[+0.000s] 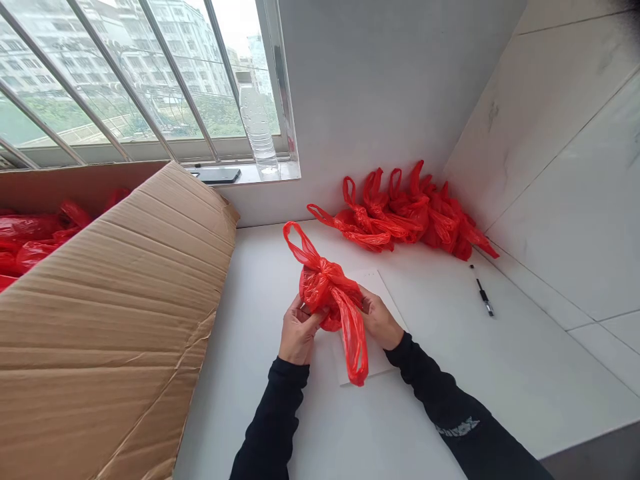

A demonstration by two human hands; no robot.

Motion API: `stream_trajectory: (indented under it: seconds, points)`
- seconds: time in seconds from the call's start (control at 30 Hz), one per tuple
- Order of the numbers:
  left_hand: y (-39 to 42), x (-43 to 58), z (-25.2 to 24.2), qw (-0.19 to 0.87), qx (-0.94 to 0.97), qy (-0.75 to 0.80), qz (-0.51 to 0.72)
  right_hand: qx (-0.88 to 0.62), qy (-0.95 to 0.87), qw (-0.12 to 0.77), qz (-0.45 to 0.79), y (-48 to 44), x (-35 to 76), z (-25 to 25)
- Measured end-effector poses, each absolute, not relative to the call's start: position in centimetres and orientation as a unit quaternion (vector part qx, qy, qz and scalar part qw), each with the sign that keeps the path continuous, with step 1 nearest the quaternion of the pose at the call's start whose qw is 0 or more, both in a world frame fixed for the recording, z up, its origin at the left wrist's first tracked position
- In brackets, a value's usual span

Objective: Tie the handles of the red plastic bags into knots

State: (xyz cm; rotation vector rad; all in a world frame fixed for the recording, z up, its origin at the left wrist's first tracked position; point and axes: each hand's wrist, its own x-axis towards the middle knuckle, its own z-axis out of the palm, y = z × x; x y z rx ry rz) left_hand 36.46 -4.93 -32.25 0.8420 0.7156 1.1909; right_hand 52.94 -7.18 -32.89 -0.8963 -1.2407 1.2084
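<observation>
A knotted red plastic bag (pixel 325 287) is held up between both hands, its two handle loops sticking out to the upper left and lower right. My left hand (pixel 299 331) grips the bag from the lower left, thumb in front. On the other side, my right hand (pixel 379 317) is closed on the bag's right edge, with its fingertips partly hidden behind the plastic. What the bag contains cannot be made out. Beneath it, a white sheet or pad (pixel 387 287) lies on the white table (pixel 260 267).
Several knotted red bags (pixel 410 217) lie in a row against the back wall. At the left stands an open cardboard box (pixel 125 300) with more red bags (pixel 40 233). A black pen (pixel 481 291) lies at right. The windowsill holds a water bottle (pixel 257 127) and a phone (pixel 217 175).
</observation>
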Motion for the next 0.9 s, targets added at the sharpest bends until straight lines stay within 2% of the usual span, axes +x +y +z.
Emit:
stream_trajectory:
  seconds: [0.33,0.73,0.9]
  points:
    - [-5.6,36.3,-31.2,0.734,0.320,0.317,0.508,-0.382,-0.533,0.555,0.511,-7.2,53.2,-32.7]
    - [-4.6,35.9,-32.1,0.701,0.282,0.341,0.558,-0.366,-0.556,0.538,0.517,-7.6,53.2,-31.9]
    - [-5.0,35.6,-31.6,0.717,0.309,0.322,0.535,-0.369,-0.534,0.553,0.522,-7.6,53.1,-32.1]
